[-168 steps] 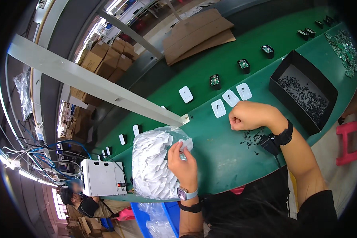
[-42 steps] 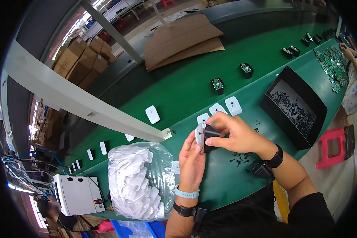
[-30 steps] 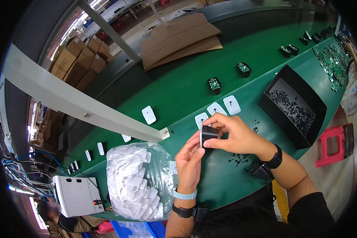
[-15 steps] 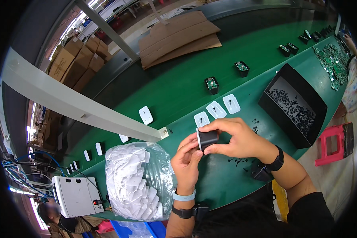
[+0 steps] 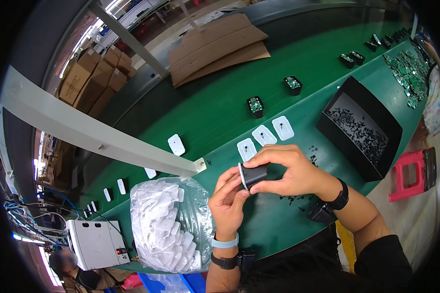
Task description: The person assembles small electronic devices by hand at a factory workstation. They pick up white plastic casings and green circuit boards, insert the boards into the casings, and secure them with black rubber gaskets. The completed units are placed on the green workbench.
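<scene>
Between both hands I hold a small black plastic housing (image 5: pixel 255 176) with a white cover (image 5: pixel 241 176) against its left end. The fingers and thumb of my right hand (image 5: pixel 296 172) grip the black body from the right. My left hand (image 5: pixel 227 205) closes round the white cover side, its thumb at the lower edge. The inside of the housing is hidden. Just beyond my hands lie three white covers (image 5: pixel 264 135), each with a small dark piece on it. A clear plastic bag (image 5: pixel 200 207) full of white covers (image 5: pixel 159 224) is left of my left hand.
A black box (image 5: pixel 349 97) of small black parts (image 5: pixel 359 132) stands at right. Black housings with green circuit boards (image 5: pixel 255 106) and finished-looking white-faced units (image 5: pixel 176 145) line the green belt (image 5: pixel 215 105). A white beam (image 5: pixel 98 132) crosses on the left. Circuit boards (image 5: pixel 406 73) pile far right.
The housing has tilted slightly in my hands, which keep their grip. The units on the belt have shifted slightly left in view, as has the rest of the bench.
</scene>
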Demonstrator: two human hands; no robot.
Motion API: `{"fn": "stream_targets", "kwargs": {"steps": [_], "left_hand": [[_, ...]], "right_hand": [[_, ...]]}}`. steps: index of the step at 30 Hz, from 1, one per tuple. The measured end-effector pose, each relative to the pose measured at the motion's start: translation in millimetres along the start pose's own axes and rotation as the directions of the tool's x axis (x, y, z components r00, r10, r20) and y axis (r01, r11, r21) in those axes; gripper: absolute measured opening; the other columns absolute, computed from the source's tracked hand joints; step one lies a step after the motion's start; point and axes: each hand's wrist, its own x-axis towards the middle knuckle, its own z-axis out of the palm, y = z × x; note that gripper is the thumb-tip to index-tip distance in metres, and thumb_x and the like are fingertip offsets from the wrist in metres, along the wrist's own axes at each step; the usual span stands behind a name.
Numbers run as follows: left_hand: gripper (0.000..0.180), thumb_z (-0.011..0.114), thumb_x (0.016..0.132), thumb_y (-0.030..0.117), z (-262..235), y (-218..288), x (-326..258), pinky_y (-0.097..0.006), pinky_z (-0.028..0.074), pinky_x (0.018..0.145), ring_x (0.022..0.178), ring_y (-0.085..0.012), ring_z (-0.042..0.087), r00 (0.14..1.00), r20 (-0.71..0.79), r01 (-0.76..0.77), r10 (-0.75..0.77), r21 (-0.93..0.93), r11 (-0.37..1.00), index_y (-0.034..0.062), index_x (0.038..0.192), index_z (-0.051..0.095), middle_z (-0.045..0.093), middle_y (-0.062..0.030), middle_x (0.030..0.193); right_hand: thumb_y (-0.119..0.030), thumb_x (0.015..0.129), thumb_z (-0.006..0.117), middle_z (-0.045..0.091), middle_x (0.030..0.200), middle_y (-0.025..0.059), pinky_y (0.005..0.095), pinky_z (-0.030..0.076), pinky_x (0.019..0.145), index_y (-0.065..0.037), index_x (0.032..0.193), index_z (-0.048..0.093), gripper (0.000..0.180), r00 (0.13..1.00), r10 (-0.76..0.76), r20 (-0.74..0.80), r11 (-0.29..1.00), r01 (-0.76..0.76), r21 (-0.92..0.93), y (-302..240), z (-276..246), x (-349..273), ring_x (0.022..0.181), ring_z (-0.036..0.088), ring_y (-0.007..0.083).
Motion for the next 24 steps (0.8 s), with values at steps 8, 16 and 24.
{"fn": "stream_targets", "kwargs": {"steps": [8,16,24], "left_hand": [[0.034,0.075,0.088,-0.001,-1.7,0.4,-2.2,-0.047,0.049,0.109,0.129,-0.0373,0.056,1.0,-0.009,-0.004,0.004,0.037,0.999,-0.0045,0.121,0.067,0.053,-0.0233,0.139],[0.035,0.076,0.087,-0.002,-2.8,-0.4,-2.8,-0.046,0.05,0.107,0.127,-0.0365,0.058,1.0,-0.016,-0.006,0.007,0.054,0.999,-0.0049,0.121,0.067,0.054,-0.0231,0.137],[0.04,0.076,0.087,-0.001,-1.0,3.4,-2.0,-0.044,0.051,0.105,0.123,-0.0346,0.06,1.0,-0.01,-0.001,0.002,0.114,0.994,-0.0015,0.126,0.067,0.055,-0.0244,0.136]], "right_hand": [[-0.016,0.073,0.089,0.071,0.094,0.0085,0.0311,0.054,0.071,-0.004,0.111,0.072,0.044,0.998,0.046,-0.037,0.998,-0.045,0.037,-3.4,3.6,-0.4,0.075,0.065,0.0196],[-0.016,0.073,0.089,0.071,0.092,0.0082,0.0308,0.054,0.07,-0.005,0.113,0.072,0.045,0.999,0.002,-0.043,1.0,-0.001,0.023,-0.3,3.7,-1.7,0.075,0.065,0.0193],[-0.016,0.073,0.09,0.071,0.091,0.0082,0.0308,0.054,0.07,-0.004,0.112,0.072,0.044,0.998,-0.047,-0.05,0.999,0.047,-0.012,2.0,3.6,-2.2,0.076,0.065,0.0196]]}}
